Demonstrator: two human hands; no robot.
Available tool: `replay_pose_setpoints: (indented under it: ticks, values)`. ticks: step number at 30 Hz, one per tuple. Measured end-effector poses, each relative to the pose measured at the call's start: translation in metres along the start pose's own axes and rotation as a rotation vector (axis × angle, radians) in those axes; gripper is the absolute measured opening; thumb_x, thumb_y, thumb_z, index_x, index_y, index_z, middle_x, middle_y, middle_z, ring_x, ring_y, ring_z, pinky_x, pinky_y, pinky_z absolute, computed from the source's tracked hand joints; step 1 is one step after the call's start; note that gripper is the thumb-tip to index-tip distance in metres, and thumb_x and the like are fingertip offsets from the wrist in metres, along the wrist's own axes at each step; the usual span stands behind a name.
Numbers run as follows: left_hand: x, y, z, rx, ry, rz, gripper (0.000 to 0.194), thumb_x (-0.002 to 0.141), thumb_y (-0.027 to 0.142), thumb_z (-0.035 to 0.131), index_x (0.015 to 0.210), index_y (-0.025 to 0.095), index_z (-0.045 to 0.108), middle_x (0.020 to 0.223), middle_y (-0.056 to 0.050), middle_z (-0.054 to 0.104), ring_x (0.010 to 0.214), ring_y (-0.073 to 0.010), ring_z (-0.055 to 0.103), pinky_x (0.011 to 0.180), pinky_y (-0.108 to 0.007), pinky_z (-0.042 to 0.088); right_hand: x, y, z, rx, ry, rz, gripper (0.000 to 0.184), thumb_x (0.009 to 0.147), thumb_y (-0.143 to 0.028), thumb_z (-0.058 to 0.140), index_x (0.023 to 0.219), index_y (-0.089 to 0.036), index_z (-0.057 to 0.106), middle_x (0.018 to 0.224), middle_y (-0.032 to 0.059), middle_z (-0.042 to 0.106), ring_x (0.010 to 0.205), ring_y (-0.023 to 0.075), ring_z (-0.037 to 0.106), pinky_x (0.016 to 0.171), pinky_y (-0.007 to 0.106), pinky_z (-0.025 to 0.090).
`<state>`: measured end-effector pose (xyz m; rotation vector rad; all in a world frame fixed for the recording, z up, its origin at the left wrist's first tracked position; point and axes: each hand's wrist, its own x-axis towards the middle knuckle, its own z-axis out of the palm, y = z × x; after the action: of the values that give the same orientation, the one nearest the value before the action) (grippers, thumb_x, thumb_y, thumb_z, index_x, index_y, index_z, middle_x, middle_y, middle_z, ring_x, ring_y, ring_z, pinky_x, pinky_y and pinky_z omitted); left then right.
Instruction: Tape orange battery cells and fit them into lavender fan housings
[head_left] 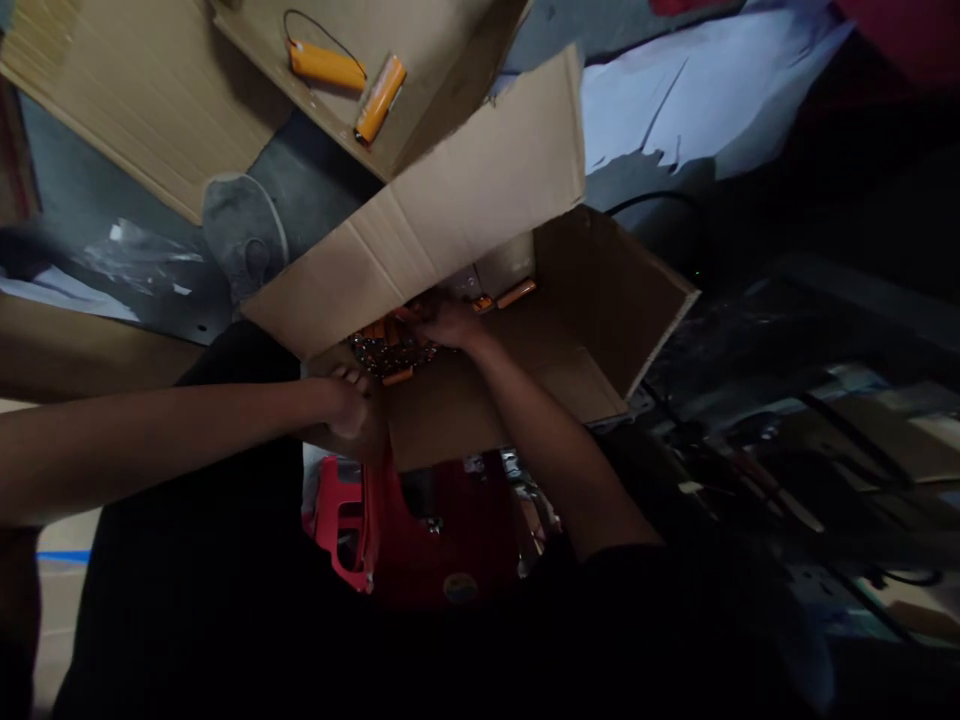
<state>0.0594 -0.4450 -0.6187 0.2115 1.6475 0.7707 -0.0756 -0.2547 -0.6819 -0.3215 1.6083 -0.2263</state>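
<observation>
Standing open, a large cardboard box (450,405) is in the middle, with another box (465,50) beyond it. The left hand (346,402) has curled fingers at the near box's left corner (whether they grip the cardboard, I cannot tell). The right hand (450,325) reaches inside; shadow covers its fingertips, so I cannot tell what they hold. The work looks unfinished: many orange battery packs (386,335) lie heaped there, and only two packs (326,66) show in the other box. A raised flap (487,170) hides part of the inside; leftward lies clear plastic film (142,255).
</observation>
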Motion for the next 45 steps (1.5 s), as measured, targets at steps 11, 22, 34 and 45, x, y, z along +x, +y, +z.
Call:
replay_pose_setpoints:
  ticks: [11,22,34,45]
  values:
    - [0.051,-0.012,-0.024,0.279,0.135,0.127,0.061,0.098,0.005,0.056,0.154,0.026,0.067,0.167,-0.016,0.057,0.162,-0.0343,0.044,0.136,-0.056,0.03,0.011,0.007,0.005,0.177,0.1,0.075,0.062,0.102,-0.075,0.059,0.127,-0.022,0.081,0.13,0.0161,0.082,0.122,0.0379,0.077,0.102,0.046,0.06]
    - [0.073,-0.019,-0.041,0.192,0.221,0.009,0.054,0.102,0.017,0.055,0.156,0.013,0.059,0.168,-0.024,0.049,0.159,-0.0462,0.042,0.131,-0.06,0.034,-0.023,0.006,0.063,0.076,0.28,-0.058,0.113,0.075,-0.058,0.097,0.169,-0.022,0.047,0.182,0.0189,0.033,0.165,0.0473,0.032,0.134,0.068,0.031]
    - [0.082,-0.049,-0.072,0.032,0.278,0.123,0.074,0.088,0.022,0.068,0.159,0.014,0.05,0.173,-0.019,0.036,0.16,-0.0397,0.04,0.133,-0.049,0.037,0.014,0.012,0.024,0.072,0.42,-0.028,0.064,0.107,-0.051,0.058,0.16,-0.016,0.054,0.163,0.0213,0.059,0.151,0.0361,0.055,0.129,0.056,0.043]
    - [0.033,-0.044,-0.13,0.062,0.62,-0.051,0.056,0.104,0.034,0.06,0.152,0.008,0.047,0.177,-0.022,0.028,0.162,-0.0419,0.028,0.137,-0.059,0.03,0.045,-0.019,-0.08,-0.086,0.547,-0.376,0.074,0.108,-0.068,0.048,0.17,-0.026,0.044,0.18,0.0115,0.035,0.169,0.0419,0.028,0.134,0.075,0.018]
